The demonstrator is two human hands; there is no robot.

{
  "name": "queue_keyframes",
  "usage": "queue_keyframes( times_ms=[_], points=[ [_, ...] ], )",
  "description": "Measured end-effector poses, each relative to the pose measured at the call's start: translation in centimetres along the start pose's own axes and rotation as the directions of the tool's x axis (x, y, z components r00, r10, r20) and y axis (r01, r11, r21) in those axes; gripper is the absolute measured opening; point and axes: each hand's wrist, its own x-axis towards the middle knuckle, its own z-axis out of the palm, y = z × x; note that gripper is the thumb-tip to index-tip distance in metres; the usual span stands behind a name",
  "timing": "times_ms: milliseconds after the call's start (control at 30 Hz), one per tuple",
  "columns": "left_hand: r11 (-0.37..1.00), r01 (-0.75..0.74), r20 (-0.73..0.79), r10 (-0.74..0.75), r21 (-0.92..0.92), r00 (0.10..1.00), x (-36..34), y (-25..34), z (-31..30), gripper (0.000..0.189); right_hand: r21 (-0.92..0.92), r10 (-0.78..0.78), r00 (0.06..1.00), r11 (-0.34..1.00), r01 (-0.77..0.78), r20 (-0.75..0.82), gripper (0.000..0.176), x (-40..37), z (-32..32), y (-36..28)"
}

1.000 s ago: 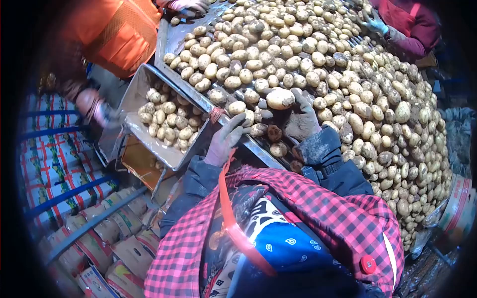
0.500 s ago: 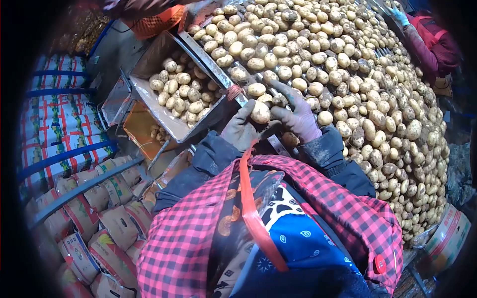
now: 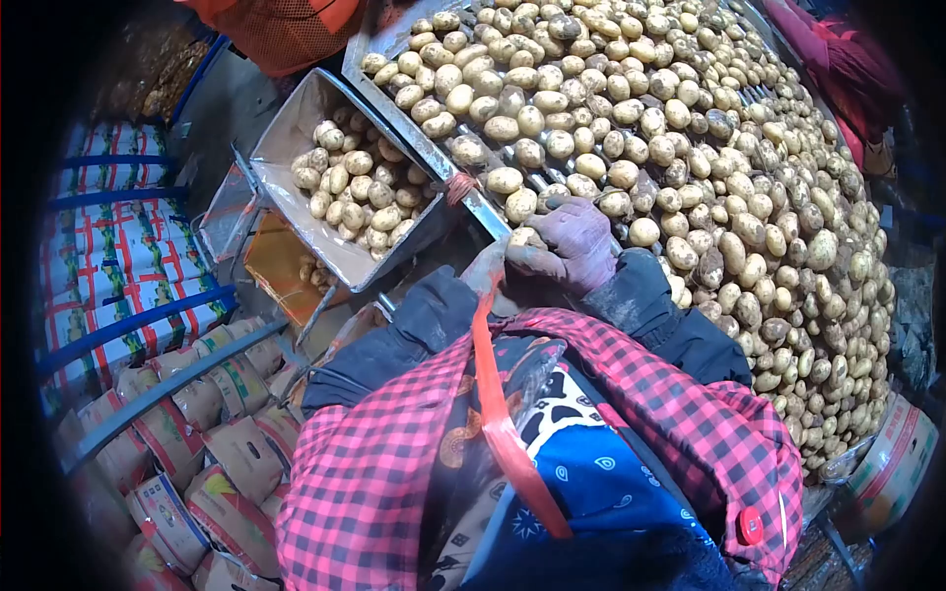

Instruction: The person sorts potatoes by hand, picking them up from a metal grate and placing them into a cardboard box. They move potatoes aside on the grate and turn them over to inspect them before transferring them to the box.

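Note:
Both my hands wear dirty gloves and meet in front of my chest, at the near edge of a potato-covered table. My right hand (image 3: 570,244), in a purplish glove, has its fingers curled around a potato (image 3: 525,237), most of which is hidden. From the left, my left hand (image 3: 486,266) closes against the same potato; its fingers are blurred and partly covered. Just beyond, another potato (image 3: 520,205) lies on the table's rollers. To the left, a metal bin (image 3: 286,187) holds several loose potatoes (image 3: 360,187).
A large heap of potatoes (image 3: 729,217) spreads away to the right. Pink twine (image 3: 460,187) wraps the metal table rail (image 3: 414,138). Cardboard boxes (image 3: 241,453) and white printed cartons (image 3: 128,241) stack at left. Another person's red sleeve (image 3: 847,69) shows at far right.
My right hand has moved left and curled over the potato that was in my left hand. My left hand has turned in and dropped closer to my chest. The co-worker's gloved hand has left view.

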Motion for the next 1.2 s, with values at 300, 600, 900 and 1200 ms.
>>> queue_keyframes(
  times_ms=[300,600,900,1200],
  points=[
    [0.998,0.055,0.037,-0.056,0.03,0.998,-0.6,0.0,-0.2,0.061,0.044,0.037,0.997,0.998,-0.035,-0.066,0.021,0.8,2.2,0.9],
    [0.963,-0.255,-0.042,0.259,0.086,0.965,-3.7,2.8,0.3,0.061,0.838,0.68,0.704,0.25,-0.485,0.205,0.03,-2.2,2.7,2.7],
    [-0.147,0.262,0.103,0.98,0.954,0.172,-10.7,13.9,-7.1,0.044,0.469,0.68,0.488,0.732,-0.494,-0.547,0.03,-8.7,-7.7,8.4],
    [-0.768,0.607,-0.011,0.618,0.207,0.786,4.5,13.4,-1.0,0.053,-0.495,0.406,0.836,0.676,-0.546,-0.368,0.05,-8.1,-0.7,10.0]
  ],
)
